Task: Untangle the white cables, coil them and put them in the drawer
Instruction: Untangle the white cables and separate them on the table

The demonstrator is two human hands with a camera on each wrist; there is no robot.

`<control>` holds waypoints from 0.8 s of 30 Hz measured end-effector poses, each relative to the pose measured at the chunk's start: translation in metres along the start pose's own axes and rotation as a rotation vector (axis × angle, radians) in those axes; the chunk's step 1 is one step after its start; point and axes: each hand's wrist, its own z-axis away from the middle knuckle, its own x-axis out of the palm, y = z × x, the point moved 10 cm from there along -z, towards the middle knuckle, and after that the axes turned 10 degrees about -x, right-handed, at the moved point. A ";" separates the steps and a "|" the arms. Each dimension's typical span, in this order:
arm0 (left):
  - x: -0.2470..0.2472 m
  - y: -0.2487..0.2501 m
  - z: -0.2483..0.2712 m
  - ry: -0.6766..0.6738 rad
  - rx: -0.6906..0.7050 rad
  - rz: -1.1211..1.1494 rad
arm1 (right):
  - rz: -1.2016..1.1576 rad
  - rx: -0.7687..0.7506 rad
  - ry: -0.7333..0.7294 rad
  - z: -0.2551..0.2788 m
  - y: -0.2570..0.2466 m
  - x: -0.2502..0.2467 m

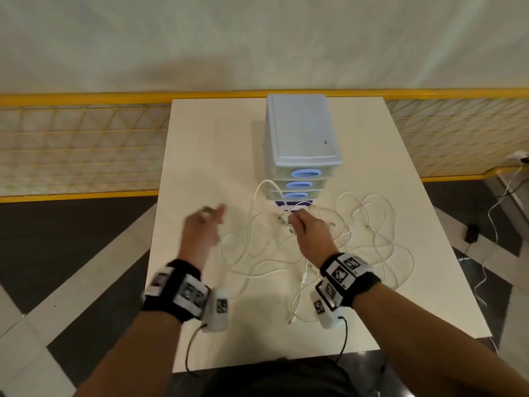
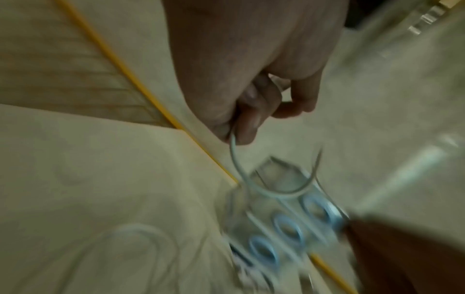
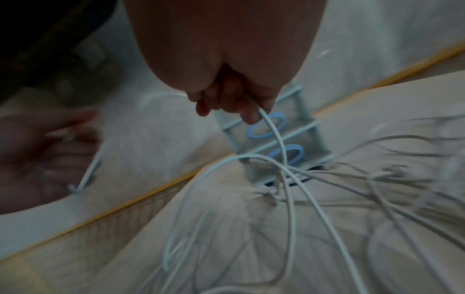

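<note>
Head view, itemised by size. Counter [image 1: 200,156]: pale rectangular top filling the centre of the frame, backed by a yellow mesh barrier [image 1: 80,144] across the upper half. Drawer unit [image 1: 300,133]: grey plastic tower at upper centre of the counter, three closed drawers with blue oval pulls [image 1: 305,173] stacked down its front; a fourth level at the base shows dark, partly hidden by cable. White cables [image 1: 372,224]: loose tangle of loops spread over the counter from centre to right of the frame, just in front of the drawer unit, with plug ends [image 1: 305,277] lying low at centre; none coiled, none in a drawer. Right hand [image 1: 310,229]: centre of frame, raised above the tangle, fingers [image 3: 247,113] curled round one white strand that runs down into the knot before the drawer unit. Left hand [image 1: 201,227]: left of centre, motion-blurred; left wrist view shows its fingers [image 2: 247,121] closed on a single cable strand [image 2: 251,179] that arcs down toward the drawer fronts. Wrist bands [image 1: 177,290]: black, with printed markers, one on each forearm, low in the frame.
</note>
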 end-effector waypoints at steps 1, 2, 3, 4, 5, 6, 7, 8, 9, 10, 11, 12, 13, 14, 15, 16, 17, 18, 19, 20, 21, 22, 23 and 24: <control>0.027 -0.003 0.010 -0.059 0.014 -0.090 | -0.012 -0.054 -0.008 -0.002 -0.017 0.008; 0.048 -0.007 0.019 -0.117 0.005 -0.115 | -0.009 -0.110 -0.036 -0.002 -0.031 0.017; 0.063 -0.011 0.023 -0.159 -0.009 -0.114 | 0.009 -0.161 -0.074 -0.001 -0.044 0.026; 0.070 -0.011 0.026 -0.183 -0.020 -0.100 | 0.027 -0.200 -0.109 0.002 -0.055 0.033; 0.073 -0.010 0.027 -0.189 -0.027 -0.070 | 0.037 -0.224 -0.129 0.005 -0.062 0.037; 0.074 -0.007 0.026 -0.194 -0.036 -0.043 | 0.028 -0.234 -0.126 0.006 -0.066 0.038; 0.074 -0.005 0.025 -0.194 -0.035 -0.031 | -0.003 -0.236 -0.109 0.007 -0.067 0.036; 0.073 -0.001 0.024 -0.187 -0.017 -0.056 | -0.037 -0.232 -0.099 0.007 -0.067 0.034; 0.070 0.004 0.024 -0.166 0.017 -0.112 | -0.063 -0.216 -0.113 0.007 -0.064 0.033; 0.065 0.010 0.026 -0.137 0.054 -0.168 | -0.064 -0.195 -0.148 0.006 -0.060 0.034; 0.059 0.014 0.024 -0.100 0.089 -0.197 | -0.041 -0.172 -0.186 0.005 -0.054 0.033; 0.051 0.020 0.023 -0.053 0.110 -0.201 | -0.001 -0.146 -0.227 0.003 -0.047 0.032; 0.040 0.022 0.019 0.005 0.118 -0.215 | 0.033 -0.126 -0.264 0.001 -0.040 0.031; 0.028 0.027 0.018 0.066 0.127 -0.230 | 0.059 -0.102 -0.291 0.001 -0.030 0.027; 0.014 0.030 0.013 0.126 0.134 -0.225 | 0.081 -0.075 -0.311 0.000 -0.019 0.023; -0.001 0.033 0.009 0.182 0.135 -0.191 | 0.105 -0.039 -0.321 0.000 -0.007 0.017; -0.017 0.036 0.004 0.244 0.128 -0.157 | 0.127 0.000 -0.323 0.002 0.008 0.011; -0.033 0.039 0.002 0.310 0.139 -0.132 | 0.144 0.033 -0.321 0.004 0.021 0.007; -0.045 0.043 0.001 0.362 0.162 -0.136 | 0.156 0.063 -0.323 0.007 0.032 0.004; -0.051 0.046 0.000 0.386 0.187 -0.155 | 0.155 0.089 -0.319 0.009 0.040 0.002; -0.052 0.044 -0.002 0.379 0.205 -0.178 | 0.137 0.112 -0.286 0.009 0.044 -0.001; -0.050 0.039 -0.003 0.354 0.212 -0.210 | 0.097 0.139 -0.209 0.008 0.047 -0.007; -0.043 0.027 -0.008 0.302 0.182 -0.232 | 0.045 0.171 -0.096 0.006 0.049 -0.016; -0.038 0.011 -0.014 0.239 0.122 -0.244 | -0.006 0.201 0.025 0.003 0.050 -0.027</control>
